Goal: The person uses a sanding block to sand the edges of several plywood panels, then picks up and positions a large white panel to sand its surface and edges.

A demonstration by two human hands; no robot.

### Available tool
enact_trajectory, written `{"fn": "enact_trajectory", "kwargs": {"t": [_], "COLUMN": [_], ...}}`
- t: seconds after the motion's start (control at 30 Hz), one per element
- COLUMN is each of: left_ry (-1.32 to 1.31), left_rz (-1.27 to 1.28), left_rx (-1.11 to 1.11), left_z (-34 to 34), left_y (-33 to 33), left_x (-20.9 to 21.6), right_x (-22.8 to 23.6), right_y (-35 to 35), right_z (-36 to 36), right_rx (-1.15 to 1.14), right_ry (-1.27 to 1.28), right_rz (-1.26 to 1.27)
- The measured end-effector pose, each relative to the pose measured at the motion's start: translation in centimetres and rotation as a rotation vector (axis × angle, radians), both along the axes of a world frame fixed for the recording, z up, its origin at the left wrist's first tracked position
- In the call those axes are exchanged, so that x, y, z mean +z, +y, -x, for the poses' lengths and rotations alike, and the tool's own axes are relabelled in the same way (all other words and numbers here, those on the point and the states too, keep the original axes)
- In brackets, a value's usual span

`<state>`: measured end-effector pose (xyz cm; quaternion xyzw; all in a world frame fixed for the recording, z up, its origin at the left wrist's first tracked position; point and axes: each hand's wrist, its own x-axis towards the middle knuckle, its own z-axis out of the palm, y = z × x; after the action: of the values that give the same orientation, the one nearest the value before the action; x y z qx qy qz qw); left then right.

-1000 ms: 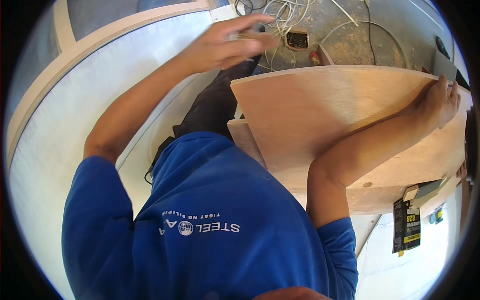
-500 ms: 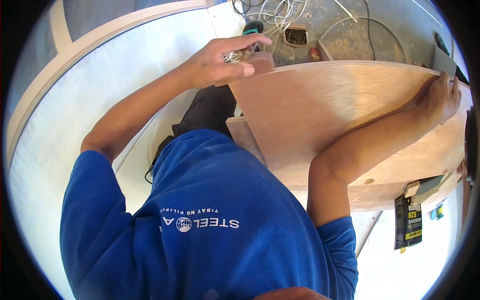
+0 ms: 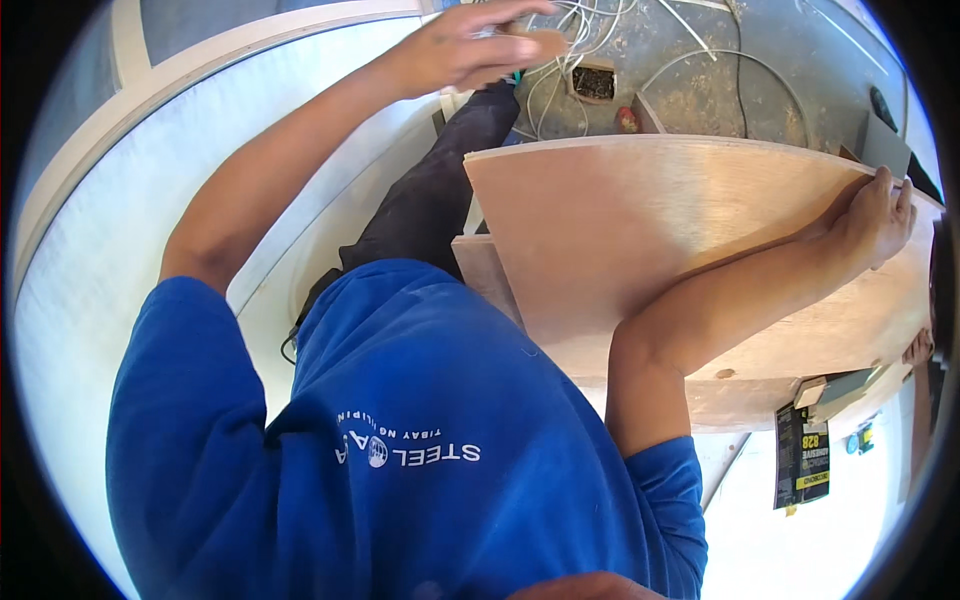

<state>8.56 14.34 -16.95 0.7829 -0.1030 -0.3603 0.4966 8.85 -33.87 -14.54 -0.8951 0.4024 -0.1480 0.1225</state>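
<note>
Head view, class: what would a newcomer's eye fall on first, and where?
Probably the blue shirt, filling the lower middle. Then the large wooden panel right of centre, the right hand at its upper edge. At the top, the left hand holds a small brown block, with pale cables on the floor beyond.

- Glare whitens the lower-right surface (image 3: 850, 525).
- Right forearm (image 3: 745, 290) shadows the wooden panel (image 3: 590, 215).
- Left hand (image 3: 478, 48) looks slightly blurred.
- Fisheye bends straight edges near the black rim.
</note>
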Motion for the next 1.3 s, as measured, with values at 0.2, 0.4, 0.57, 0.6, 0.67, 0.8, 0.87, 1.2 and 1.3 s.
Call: {"fn": "enact_trajectory", "kwargs": {"t": [0.2,0.4,0.57,0.6,0.67,0.8,0.87,1.2,1.3], "left_ry": [0.206,-0.025,0.014,0.017,0.023,0.071,0.003,0.256,0.324], "left_rz": [0.268,0.293,0.241,0.243,0.249,0.131,0.046,-0.187,-0.046], "left_rx": [-0.171,-0.174,-0.143,-0.126,-0.095,-0.118,-0.130,0.350,0.448], "left_z": [-1.5,0.1,2.4,3.0,3.8,4.9,7.5,4.7,5.5], "left_y": [-9.4,-10.6,-5.3,-4.5,-3.1,0.8,6.0,8.7,6.0], "left_x": [1.6,2.3,2.3,2.4,2.8,3.2,2.4,-3.3,-2.7], "right_x": [-0.5,0.4,0.3,0.2,0.0,-0.5,-0.3,-1.9,-0.2], "right_y": [-0.7,0.4,0.3,0.4,-0.4,-0.6,-0.7,-3.0,0.4], "right_z": [0.1,0.3,0.4,0.3,0.1,-0.1,0.2,0.3,0.0], "right_rx": [0.001,0.006,0.000,-0.013,-0.006,-0.001,0.014,0.140,0.063], "right_ry": [0.013,-0.035,-0.040,-0.032,-0.006,0.002,-0.022,-0.058,-0.037], "right_rz": [0.044,-0.035,-0.015,-0.014,0.016,0.059,-0.009,0.085,0.089]}}
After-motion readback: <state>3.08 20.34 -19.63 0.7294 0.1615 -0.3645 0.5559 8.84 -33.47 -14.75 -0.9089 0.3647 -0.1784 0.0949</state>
